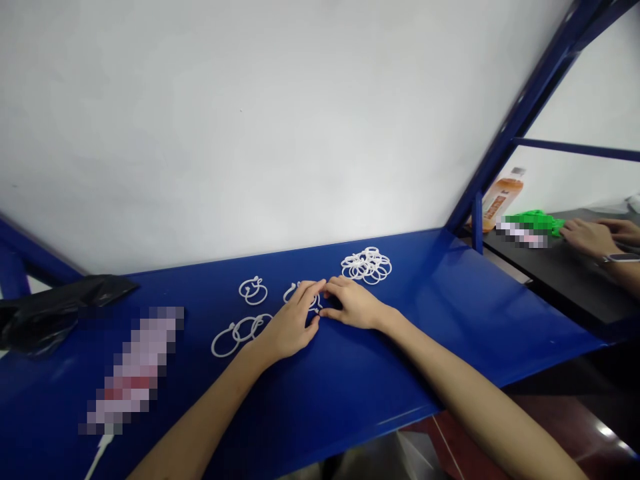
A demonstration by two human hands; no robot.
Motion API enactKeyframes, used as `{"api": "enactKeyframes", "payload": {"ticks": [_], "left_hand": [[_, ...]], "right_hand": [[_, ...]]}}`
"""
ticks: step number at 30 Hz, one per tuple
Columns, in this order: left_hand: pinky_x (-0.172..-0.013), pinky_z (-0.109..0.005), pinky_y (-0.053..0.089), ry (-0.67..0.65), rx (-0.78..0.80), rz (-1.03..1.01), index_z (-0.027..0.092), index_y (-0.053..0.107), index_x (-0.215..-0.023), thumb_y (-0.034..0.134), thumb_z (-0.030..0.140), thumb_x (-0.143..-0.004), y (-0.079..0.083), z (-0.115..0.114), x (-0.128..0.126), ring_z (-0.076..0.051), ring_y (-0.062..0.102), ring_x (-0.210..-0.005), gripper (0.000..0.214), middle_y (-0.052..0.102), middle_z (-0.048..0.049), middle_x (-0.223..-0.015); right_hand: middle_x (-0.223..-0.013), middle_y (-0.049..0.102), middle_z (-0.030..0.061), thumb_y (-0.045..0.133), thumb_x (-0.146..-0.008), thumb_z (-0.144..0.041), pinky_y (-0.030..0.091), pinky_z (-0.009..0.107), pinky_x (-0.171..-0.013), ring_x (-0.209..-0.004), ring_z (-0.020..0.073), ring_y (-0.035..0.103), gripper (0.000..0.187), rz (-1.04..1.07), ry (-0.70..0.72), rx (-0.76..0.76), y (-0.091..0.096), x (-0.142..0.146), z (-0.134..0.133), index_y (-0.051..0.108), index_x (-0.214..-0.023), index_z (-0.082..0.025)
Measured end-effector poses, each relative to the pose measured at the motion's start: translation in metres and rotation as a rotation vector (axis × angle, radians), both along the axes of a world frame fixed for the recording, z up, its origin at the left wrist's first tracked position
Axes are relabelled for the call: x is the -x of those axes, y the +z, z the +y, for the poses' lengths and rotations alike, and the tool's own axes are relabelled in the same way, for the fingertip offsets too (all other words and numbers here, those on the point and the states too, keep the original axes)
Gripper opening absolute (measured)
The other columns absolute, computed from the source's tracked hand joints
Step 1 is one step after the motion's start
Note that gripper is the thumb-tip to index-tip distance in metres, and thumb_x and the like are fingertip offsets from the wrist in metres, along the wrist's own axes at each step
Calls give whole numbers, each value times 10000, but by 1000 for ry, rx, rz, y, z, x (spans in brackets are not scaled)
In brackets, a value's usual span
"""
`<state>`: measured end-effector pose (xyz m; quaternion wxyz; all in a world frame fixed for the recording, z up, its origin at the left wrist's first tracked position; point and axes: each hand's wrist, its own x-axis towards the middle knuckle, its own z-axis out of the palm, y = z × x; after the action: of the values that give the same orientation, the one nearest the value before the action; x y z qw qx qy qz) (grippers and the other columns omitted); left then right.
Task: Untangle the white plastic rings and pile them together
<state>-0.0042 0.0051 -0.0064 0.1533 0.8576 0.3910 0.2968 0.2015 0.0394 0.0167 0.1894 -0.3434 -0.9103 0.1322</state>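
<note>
My left hand [287,323] and my right hand [353,303] meet at the middle of a blue shelf [450,300]. Their fingertips pinch a white plastic ring [300,293] that lies between them, partly hidden by the fingers. A heap of several white rings [367,265] lies just behind my right hand. A single ring with a clip [253,291] lies behind my left hand. A short chain of three linked rings [240,332] lies to its left.
A black plastic bag [55,307] lies at the far left. A blurred-out object [133,370] with a white cable lies on the left front. At the right, another person's hands [600,235] rest on a black table by a green item [537,220] and an orange bottle [503,197].
</note>
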Motion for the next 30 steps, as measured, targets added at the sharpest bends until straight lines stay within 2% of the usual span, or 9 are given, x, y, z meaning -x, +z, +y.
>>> {"api": "enactKeyframes", "payload": {"ticks": [5,8,12,15,19,22,26,30], "left_hand": [[-1093,-441,467,-10,-22,-28,272,288,-1493,523,35,-814,2,-2,-1,-244,527,-1265,757,437,-114,-1414],[-1080,-427,477,5,-53,-30,264,318,-1482,468,7,-826,2,-1,-2,-234,526,-1261,720,463,-109,-1386],[-1050,-415,487,97,-128,-19,234,444,-1383,417,12,-871,-1,5,-2,-222,550,-1204,559,517,-101,-1287],[-1049,-426,472,189,-191,7,219,538,-1254,440,61,-906,-2,9,0,-228,554,-1160,395,565,-83,-1194],[-994,-433,492,274,-207,79,212,568,-1187,480,139,-929,-4,11,3,-241,577,-1092,282,612,-72,-1128],[-970,-440,502,327,-218,109,204,569,-1186,499,183,-933,-6,11,3,-252,597,-1083,263,637,-79,-1107],[-950,-437,515,343,-247,101,182,525,-1257,530,204,-920,-8,10,2,-262,607,-1081,338,649,-92,-1089],[-874,-411,538,340,-240,81,196,504,-1285,525,165,-906,-8,12,3,-238,622,-948,381,646,-45,-913]], "right_hand": [[-931,620,73,740,-837,-395,442,343,-781,-846,206,538,318,-4,-37,-36,-2,4,-1,600,-982,-149],[-911,619,71,683,-888,-342,441,337,-777,-838,204,536,213,-18,-84,-68,-5,7,-1,598,-950,-156],[-890,635,56,608,-932,-253,440,305,-769,-836,184,567,87,-6,-126,-52,-6,9,-1,619,-931,-167],[-896,652,44,603,-930,-238,438,277,-750,-849,172,597,68,21,-152,-20,-4,5,1,638,-938,-180],[-920,665,38,606,-933,-256,426,255,-705,-843,162,618,92,37,-207,-18,-2,0,3,637,-984,-186],[-947,673,41,581,-957,-277,419,252,-693,-851,160,626,115,27,-218,-33,0,-1,2,632,-1019,-194],[-957,681,41,571,-964,-278,418,253,-683,-844,159,635,133,28,-231,-26,3,0,0,630,-1050,-195],[-967,687,39,572,-962,-288,417,253,-675,-822,154,639,143,42,-255,-19,2,0,0,631,-1060,-202]]}}
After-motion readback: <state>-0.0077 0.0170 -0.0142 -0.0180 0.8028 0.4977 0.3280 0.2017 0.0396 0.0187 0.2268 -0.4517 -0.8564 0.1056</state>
